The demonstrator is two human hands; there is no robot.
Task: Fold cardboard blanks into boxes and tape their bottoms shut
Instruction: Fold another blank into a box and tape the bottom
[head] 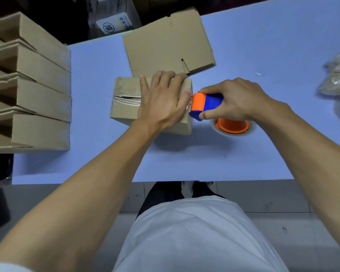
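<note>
Left hand (164, 97) lying flat, fingers straight, pressing on the upturned bottom of the box (126, 107) standing on the blue table (263, 55), while the right hand (238, 99) is gripping the blue-and-orange tape dispenser (204, 104) at the box's right edge, flat blanks (169, 46) lying just behind.

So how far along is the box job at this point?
Done: a row of folded boxes stands at the table's left edge. In hand: the left hand presses flat on the box, clear tape already across its seam, while the right hand holds the tape dispenser at its right edge. Left: a stack of flat blanks behind it.
</note>
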